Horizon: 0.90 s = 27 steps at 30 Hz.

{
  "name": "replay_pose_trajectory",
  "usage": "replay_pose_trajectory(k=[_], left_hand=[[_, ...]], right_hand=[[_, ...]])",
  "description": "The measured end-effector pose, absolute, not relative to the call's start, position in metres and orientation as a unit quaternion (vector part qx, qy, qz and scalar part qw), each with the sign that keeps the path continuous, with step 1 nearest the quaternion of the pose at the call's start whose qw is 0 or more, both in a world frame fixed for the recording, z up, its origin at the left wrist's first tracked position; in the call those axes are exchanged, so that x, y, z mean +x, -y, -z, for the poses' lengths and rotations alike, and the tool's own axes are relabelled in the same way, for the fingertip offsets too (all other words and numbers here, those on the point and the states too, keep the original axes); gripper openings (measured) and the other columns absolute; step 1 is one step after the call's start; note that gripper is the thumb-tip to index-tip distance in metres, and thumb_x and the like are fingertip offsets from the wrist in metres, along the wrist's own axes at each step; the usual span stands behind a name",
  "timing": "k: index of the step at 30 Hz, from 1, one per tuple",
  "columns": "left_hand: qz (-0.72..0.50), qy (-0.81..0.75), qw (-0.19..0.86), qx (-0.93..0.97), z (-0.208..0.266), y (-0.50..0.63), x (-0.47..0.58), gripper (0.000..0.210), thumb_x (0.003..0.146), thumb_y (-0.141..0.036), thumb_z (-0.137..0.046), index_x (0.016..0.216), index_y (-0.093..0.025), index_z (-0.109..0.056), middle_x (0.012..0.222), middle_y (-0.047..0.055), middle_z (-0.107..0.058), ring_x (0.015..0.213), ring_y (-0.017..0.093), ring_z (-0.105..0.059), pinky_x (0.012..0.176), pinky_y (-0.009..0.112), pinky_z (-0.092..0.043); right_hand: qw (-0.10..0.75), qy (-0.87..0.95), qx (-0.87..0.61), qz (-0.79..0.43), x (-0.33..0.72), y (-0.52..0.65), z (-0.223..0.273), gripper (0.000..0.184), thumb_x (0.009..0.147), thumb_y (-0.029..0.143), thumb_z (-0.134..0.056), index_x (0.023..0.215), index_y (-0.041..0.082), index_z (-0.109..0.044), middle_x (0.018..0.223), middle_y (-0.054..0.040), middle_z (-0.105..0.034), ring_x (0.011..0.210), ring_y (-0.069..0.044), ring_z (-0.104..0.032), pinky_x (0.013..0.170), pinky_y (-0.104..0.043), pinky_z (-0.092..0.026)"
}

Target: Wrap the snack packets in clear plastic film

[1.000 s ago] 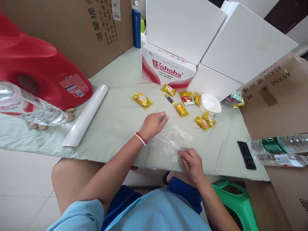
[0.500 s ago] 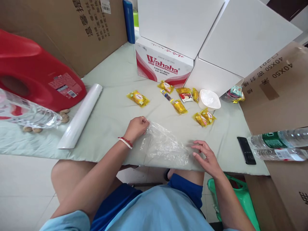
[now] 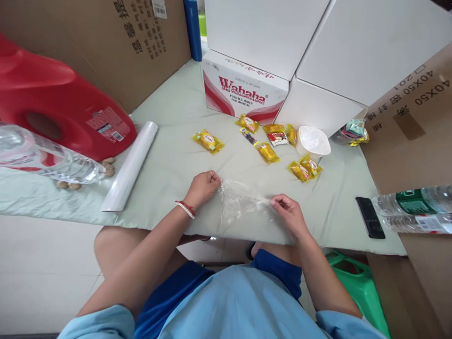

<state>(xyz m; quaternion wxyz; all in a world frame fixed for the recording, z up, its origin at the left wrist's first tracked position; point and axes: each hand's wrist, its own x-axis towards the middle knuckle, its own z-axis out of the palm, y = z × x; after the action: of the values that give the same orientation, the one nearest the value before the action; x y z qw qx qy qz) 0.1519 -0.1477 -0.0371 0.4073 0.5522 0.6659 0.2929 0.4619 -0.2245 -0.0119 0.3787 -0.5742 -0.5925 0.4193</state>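
Observation:
A crumpled sheet of clear plastic film hangs between my two hands near the front edge of the table. My left hand pinches its upper left corner, fingers closed. At the right end, my right hand has thumb and fingers pressed together on the film's other corner. Beyond the hands lie several yellow-wrapped snacks; one yellow packet is apart from the others, nearest my left hand. A pair of yellow packets lies beyond my right hand, in front of a white bowl.
On the left are a white roll, a red jug, a lying water bottle and several walnut-like lumps. A Wahaba-style printed carton stands behind. At right lie a black phone and two bottles.
My right hand has moved up and left and closed on the film's right corner, raising it. My left hand keeps its pinch. The view has shifted slightly.

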Motion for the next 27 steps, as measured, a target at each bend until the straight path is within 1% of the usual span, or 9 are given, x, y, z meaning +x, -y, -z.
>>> replay_pose_trajectory(k=[6,10,12,15,18,20,23,25,27], left_hand=[[-0.276,-0.644,0.439,0.562,0.034,0.153,0.145,0.020,0.075,-0.043,-0.062,0.074,-0.023,-0.063,0.067,0.000,-0.063,0.061,0.018,-0.053,0.060,0.029,-0.039],[-0.207,-0.652,0.428,0.590,0.031,0.155,0.137,0.026,0.080,-0.048,-0.059,0.078,-0.023,-0.065,0.065,0.001,-0.062,0.062,0.020,-0.054,0.059,0.030,-0.040],[-0.174,-0.671,0.398,0.601,0.028,0.158,0.135,0.035,0.083,-0.052,-0.060,0.095,-0.021,-0.068,0.071,0.003,-0.064,0.066,0.023,-0.059,0.063,0.033,-0.046],[-0.179,-0.675,0.298,0.651,0.022,0.166,0.135,0.070,0.076,-0.047,-0.073,0.138,-0.016,-0.059,0.110,0.013,-0.069,0.101,0.034,-0.067,0.089,0.044,-0.056],[-0.215,-0.575,0.227,0.756,0.015,0.172,0.143,0.091,0.071,-0.027,-0.077,0.157,-0.026,-0.047,0.157,0.018,-0.047,0.148,0.042,-0.043,0.121,0.058,-0.038],[-0.213,-0.484,0.235,0.815,0.012,0.171,0.150,0.085,0.072,-0.018,-0.073,0.153,-0.035,-0.054,0.169,0.010,-0.037,0.160,0.042,-0.023,0.128,0.066,-0.022],[-0.204,-0.406,0.290,0.842,0.008,0.163,0.160,0.043,0.078,-0.019,-0.071,0.117,-0.037,-0.078,0.163,0.003,-0.050,0.162,0.042,-0.018,0.129,0.070,-0.009],[-0.225,-0.390,0.350,0.821,0.008,0.157,0.164,0.011,0.084,-0.031,-0.071,0.090,-0.032,-0.081,0.145,0.005,-0.065,0.156,0.040,-0.033,0.130,0.064,-0.017],[-0.258,-0.399,0.421,0.773,0.010,0.152,0.165,0.017,0.087,-0.042,-0.069,0.083,-0.029,-0.078,0.122,0.009,-0.074,0.135,0.034,-0.057,0.121,0.052,-0.038]], right_hand=[[0.431,0.403,-0.611,-0.527,0.474,0.222,0.004,0.046,0.069,0.061,-0.085,0.077,0.021,-0.065,0.072,0.0017,-0.060,0.055,-0.010,-0.042,0.051,-0.024,-0.035],[0.427,0.357,-0.652,-0.515,0.481,0.220,0.010,0.049,0.064,0.062,-0.087,0.075,0.021,-0.062,0.066,0.0030,-0.058,0.047,-0.008,-0.037,0.042,-0.023,-0.025],[0.417,0.369,-0.666,-0.497,0.483,0.219,0.015,0.047,0.065,0.062,-0.085,0.075,0.021,-0.063,0.061,0.0036,-0.057,0.046,-0.009,-0.037,0.042,-0.024,-0.026],[0.402,0.396,-0.675,-0.475,0.485,0.215,0.024,0.042,0.070,0.060,-0.080,0.076,0.021,-0.064,0.057,0.0038,-0.056,0.046,-0.010,-0.039,0.044,-0.025,-0.027],[0.389,0.422,-0.676,-0.463,0.487,0.209,0.029,0.040,0.071,0.059,-0.078,0.076,0.022,-0.065,0.059,0.0033,-0.057,0.048,-0.011,-0.040,0.046,-0.026,-0.028],[0.384,0.430,-0.676,-0.460,0.489,0.205,0.030,0.039,0.072,0.058,-0.078,0.076,0.022,-0.065,0.059,0.0033,-0.058,0.049,-0.011,-0.041,0.048,-0.026,-0.029],[0.380,0.437,-0.675,-0.458,0.492,0.200,0.027,0.040,0.073,0.060,-0.077,0.077,0.021,-0.065,0.060,0.0035,-0.058,0.049,-0.011,-0.042,0.048,-0.026,-0.030],[0.379,0.447,-0.674,-0.450,0.496,0.198,0.024,0.040,0.074,0.060,-0.077,0.077,0.021,-0.065,0.061,0.0036,-0.058,0.050,-0.011,-0.043,0.049,-0.026,-0.030],[0.378,0.454,-0.676,-0.441,0.500,0.197,0.022,0.039,0.074,0.059,-0.077,0.077,0.021,-0.066,0.061,0.0038,-0.058,0.050,-0.011,-0.043,0.049,-0.026,-0.031]])
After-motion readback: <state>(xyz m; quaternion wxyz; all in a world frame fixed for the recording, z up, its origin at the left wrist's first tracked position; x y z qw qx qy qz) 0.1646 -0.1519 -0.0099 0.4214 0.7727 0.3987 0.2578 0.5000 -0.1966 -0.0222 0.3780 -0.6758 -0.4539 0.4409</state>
